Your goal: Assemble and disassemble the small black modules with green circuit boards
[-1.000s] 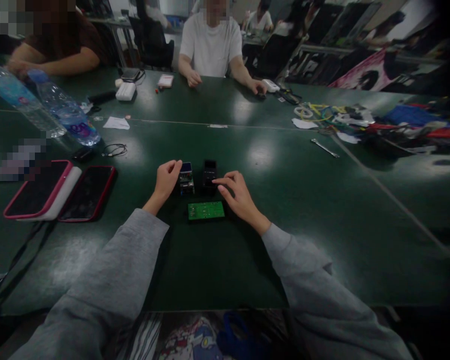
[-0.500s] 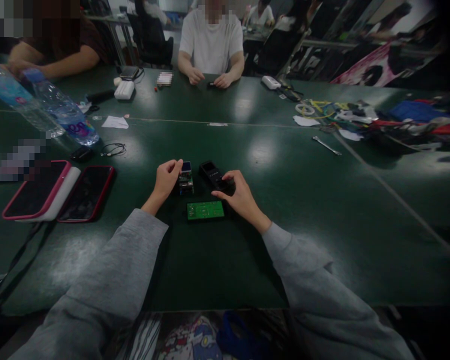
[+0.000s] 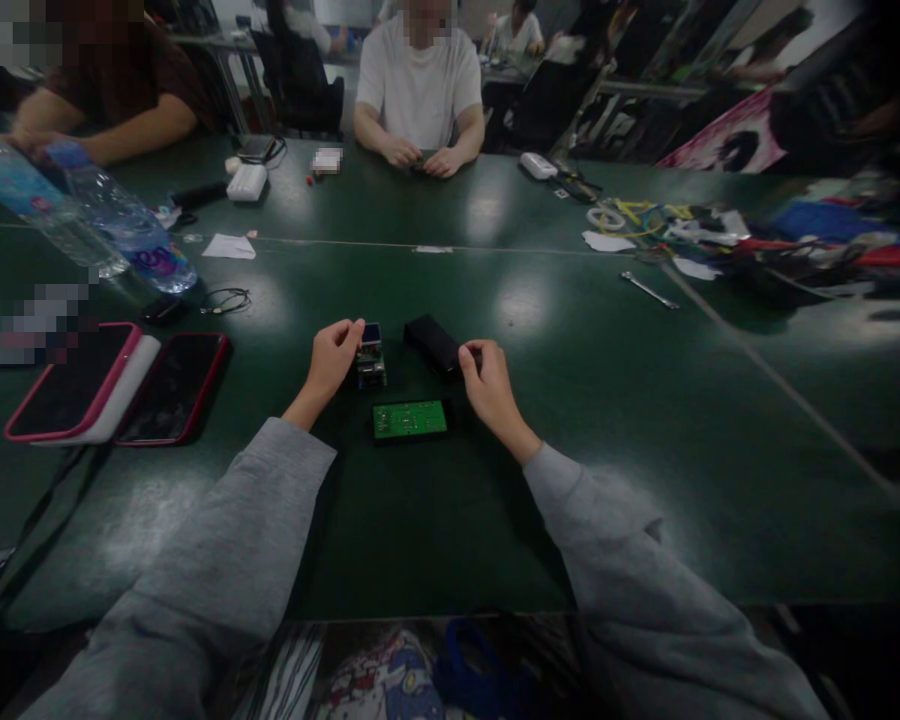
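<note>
My left hand (image 3: 336, 352) is closed, thumb and fingertips pinched at the upper left edge of a small circuit board with a screen (image 3: 371, 358). My right hand (image 3: 491, 388) grips the near right end of a black plastic casing (image 3: 432, 345), which lies at a slant and shows a plain dark side. Between the hands, closer to me, a green circuit board (image 3: 409, 420) rests in a black frame, touched by neither hand.
To the left lie a red-edged phone (image 3: 174, 388), a pink-edged device (image 3: 79, 380) and two plastic bottles (image 3: 131, 225). A wrench (image 3: 649, 290) and a heap of cables (image 3: 660, 225) are on the right. Across the green table (image 3: 307, 560), a person in a white shirt handles something small.
My right hand has turned the black casing over: its window and buttons faced up before, and a plain side shows now. My left hand stays at the screen board.
</note>
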`<state>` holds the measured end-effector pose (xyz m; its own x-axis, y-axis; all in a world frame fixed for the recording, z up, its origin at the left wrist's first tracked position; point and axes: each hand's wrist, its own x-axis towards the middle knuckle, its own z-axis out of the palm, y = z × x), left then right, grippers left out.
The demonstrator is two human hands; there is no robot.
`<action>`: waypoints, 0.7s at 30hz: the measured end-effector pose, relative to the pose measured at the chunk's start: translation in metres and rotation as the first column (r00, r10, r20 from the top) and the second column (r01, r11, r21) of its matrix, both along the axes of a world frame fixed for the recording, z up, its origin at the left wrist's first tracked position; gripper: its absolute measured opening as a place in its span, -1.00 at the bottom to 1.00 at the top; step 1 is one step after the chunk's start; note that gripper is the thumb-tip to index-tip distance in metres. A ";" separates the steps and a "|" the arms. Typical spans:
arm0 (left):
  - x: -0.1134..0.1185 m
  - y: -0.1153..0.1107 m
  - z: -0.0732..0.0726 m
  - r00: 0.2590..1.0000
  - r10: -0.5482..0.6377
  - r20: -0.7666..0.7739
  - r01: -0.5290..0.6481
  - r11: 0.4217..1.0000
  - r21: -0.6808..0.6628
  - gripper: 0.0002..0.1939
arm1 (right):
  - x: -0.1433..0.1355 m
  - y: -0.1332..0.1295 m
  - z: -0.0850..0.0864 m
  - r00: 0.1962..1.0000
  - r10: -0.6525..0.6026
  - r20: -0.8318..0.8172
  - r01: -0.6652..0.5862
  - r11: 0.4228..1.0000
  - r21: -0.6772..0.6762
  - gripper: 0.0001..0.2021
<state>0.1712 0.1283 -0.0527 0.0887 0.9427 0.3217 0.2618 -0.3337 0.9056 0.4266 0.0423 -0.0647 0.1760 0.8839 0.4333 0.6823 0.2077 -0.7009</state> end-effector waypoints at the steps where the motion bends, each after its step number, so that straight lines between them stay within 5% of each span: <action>1: 0.000 0.000 0.000 1.000 0.000 -0.001 0.000 1.000 0.000 -0.57 | 0.000 0.000 0.000 1.000 -0.001 -0.008 0.001 1.000 0.009 -0.56; 8: -0.001 0.000 0.000 1.000 -0.002 -0.006 0.002 1.000 0.003 -0.57 | -0.007 -0.007 0.012 0.984 0.098 0.148 -0.106 0.993 0.046 -0.54; 14: -0.001 0.001 -0.002 1.000 -0.009 0.030 0.010 1.000 -0.017 -0.56 | -0.001 -0.005 0.009 0.999 0.020 -0.030 -0.020 1.000 -0.010 -0.59; 21: -0.001 0.001 -0.001 1.000 -0.010 0.008 0.010 1.000 -0.001 -0.57 | 0.002 -0.001 0.001 0.998 -0.029 0.048 0.027 0.999 0.039 -0.49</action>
